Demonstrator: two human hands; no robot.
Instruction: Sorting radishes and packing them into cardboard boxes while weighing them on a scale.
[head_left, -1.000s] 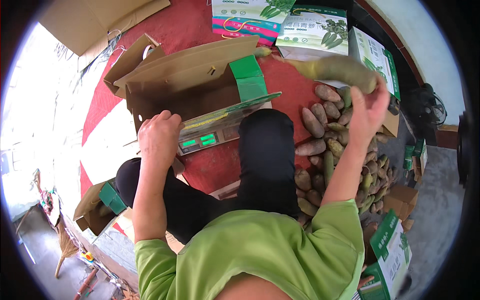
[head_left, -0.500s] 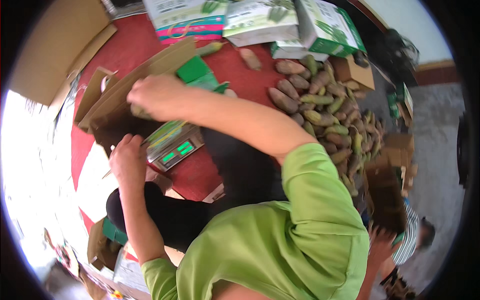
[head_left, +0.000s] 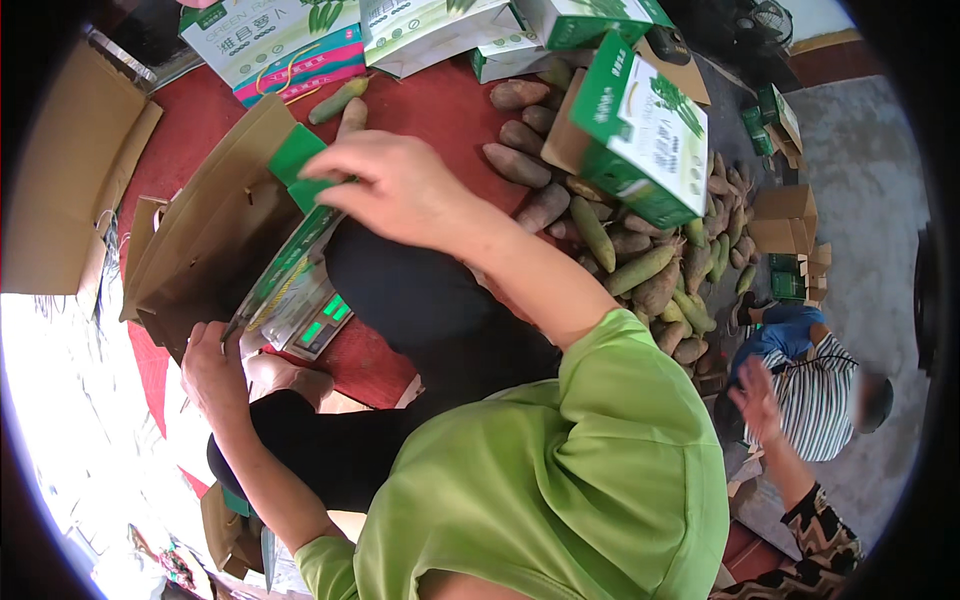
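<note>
An open cardboard box (head_left: 205, 250), brown inside with a green printed outer side, leans toward me over a scale (head_left: 320, 328) with a lit green display. My left hand (head_left: 212, 375) grips the box's near corner, fingers closed on its rim. My right hand (head_left: 395, 188) is above the box's right side, beside a green flap (head_left: 293, 165). Its fingers are apart and hold nothing visible; whether they touch the flap is unclear. Beyond it lie a green radish (head_left: 340, 98) and a brownish radish (head_left: 352, 118) on the red mat (head_left: 430, 105). The box's bottom is in shadow.
A large pile of radishes (head_left: 640, 265) lies to the right, with a tilted green-and-white box (head_left: 650, 130) above it. Printed boxes (head_left: 290, 50) line the far side. At right are another person's open hand (head_left: 760, 400) and a person in stripes (head_left: 815, 400).
My right hand has left the box's interior, moving right to the green flap. A green-and-white box has appeared over the pile. The other person's hand, earlier by a brown box, is now spread.
</note>
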